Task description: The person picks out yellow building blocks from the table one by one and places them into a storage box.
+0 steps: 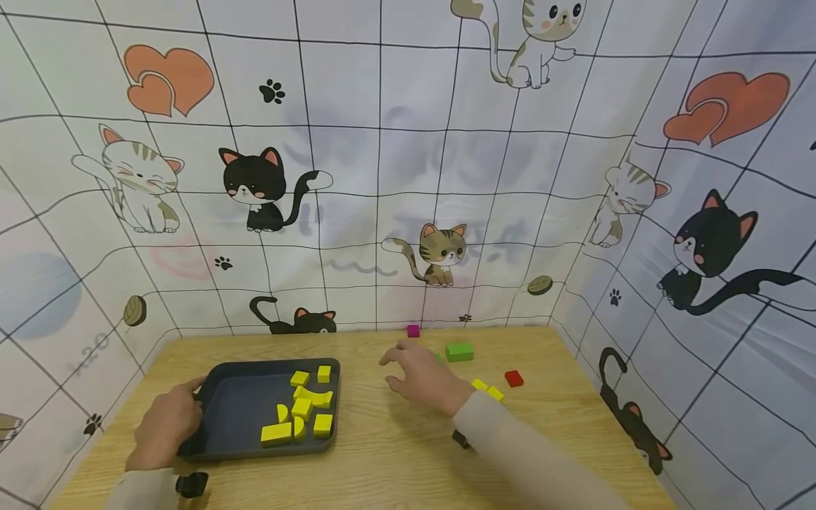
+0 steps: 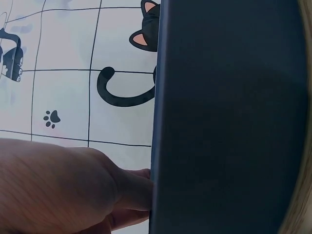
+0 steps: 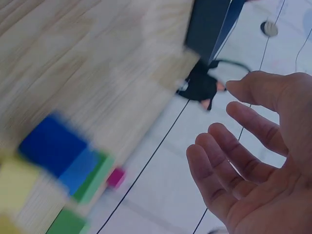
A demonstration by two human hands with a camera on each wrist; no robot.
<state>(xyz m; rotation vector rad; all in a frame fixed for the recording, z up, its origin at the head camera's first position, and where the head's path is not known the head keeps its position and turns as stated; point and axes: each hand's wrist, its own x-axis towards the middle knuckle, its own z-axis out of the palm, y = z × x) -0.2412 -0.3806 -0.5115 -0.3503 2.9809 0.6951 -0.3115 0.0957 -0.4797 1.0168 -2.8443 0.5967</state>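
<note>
Holding the tray (image 1: 232,404), the left hand (image 1: 167,425) sits lower left in the head view; yellow blocks (image 1: 302,409) lie inside. In the left wrist view, the rim (image 2: 158,122) hides its fingertips. In the right wrist view, the right hand (image 3: 263,183), at right, has curved, slightly spread fingers (image 3: 243,152).

White gridded walls (image 1: 347,92), apparently fabric, carry cartoon cats (image 1: 255,178) and orange hearts (image 1: 189,74) behind a wood-grain table (image 1: 382,471).

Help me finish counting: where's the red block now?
In the head view, the red block lies on the right side of the table, right of yellow blocks and below a green block.
</note>
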